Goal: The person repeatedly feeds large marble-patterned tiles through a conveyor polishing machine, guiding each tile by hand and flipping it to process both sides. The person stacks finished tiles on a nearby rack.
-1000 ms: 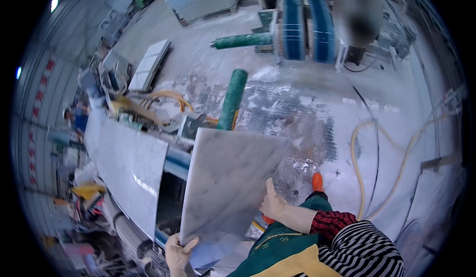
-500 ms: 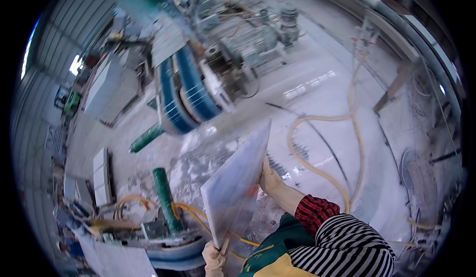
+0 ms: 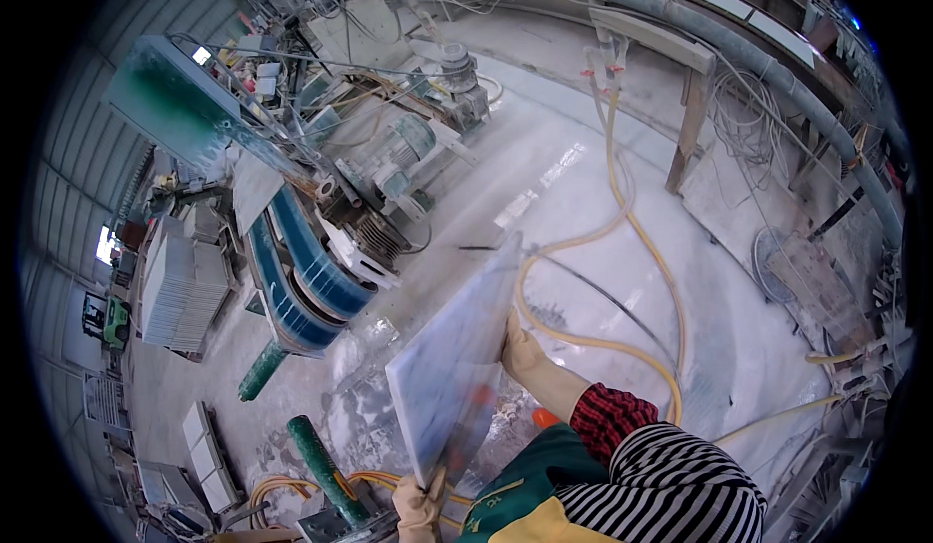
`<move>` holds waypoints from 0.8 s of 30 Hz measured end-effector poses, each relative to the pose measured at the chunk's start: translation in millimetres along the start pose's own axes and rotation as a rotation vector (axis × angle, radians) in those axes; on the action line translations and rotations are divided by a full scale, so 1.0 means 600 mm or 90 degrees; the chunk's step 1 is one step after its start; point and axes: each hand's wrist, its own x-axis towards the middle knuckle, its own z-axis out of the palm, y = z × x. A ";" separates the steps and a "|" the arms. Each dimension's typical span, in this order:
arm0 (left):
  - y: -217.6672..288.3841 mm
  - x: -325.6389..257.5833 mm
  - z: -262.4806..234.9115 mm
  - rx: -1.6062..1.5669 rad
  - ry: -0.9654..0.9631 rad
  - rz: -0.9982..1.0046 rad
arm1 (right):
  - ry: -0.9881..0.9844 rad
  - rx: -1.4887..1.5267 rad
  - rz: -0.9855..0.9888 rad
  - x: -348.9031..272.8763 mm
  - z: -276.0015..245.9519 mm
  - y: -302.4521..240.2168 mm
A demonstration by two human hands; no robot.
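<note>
A square, pale grey-white stone tile (image 3: 452, 353) stands nearly on edge in front of me, tilted, with a glossy face that reflects an orange spot. My left hand (image 3: 420, 506), in a cream rubber glove, grips its lower corner from below. Higher up, my gloved right hand (image 3: 530, 356) clasps the right-hand edge. Its fingers are partly hidden behind the tile. A green and yellow apron (image 3: 530, 480) lies close under the tile.
Left of the tile is a machine with blue curved belts (image 3: 316, 290) and green rollers (image 3: 316, 460). Yellow hoses (image 3: 671, 300) loop over the wet, whitish floor. Stacked slabs (image 3: 185, 290) stand farther left, near a green forklift (image 3: 117, 321). A thick pipe (image 3: 739, 47) runs along the far right.
The view has swung to the right and upward, so the belt machine sits farther left and lower. Both hands still hold the tile, in nearly the same pose.
</note>
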 end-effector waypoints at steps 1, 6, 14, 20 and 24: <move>0.000 0.003 -0.002 -0.005 0.010 0.012 | 0.009 -0.002 -0.009 0.002 0.004 0.000; 0.026 0.026 -0.032 0.017 -0.004 -0.007 | 0.018 -0.071 -0.044 0.014 0.038 -0.006; -0.084 0.105 -0.089 -0.392 0.069 -0.061 | 0.043 -0.439 -0.003 -0.049 0.288 -0.107; -0.136 0.206 -0.201 -0.364 0.343 -0.154 | -0.199 -0.684 -0.120 -0.035 0.531 -0.157; -0.177 0.292 -0.263 -0.777 0.355 -0.057 | -0.501 -0.508 -0.152 0.008 0.602 -0.150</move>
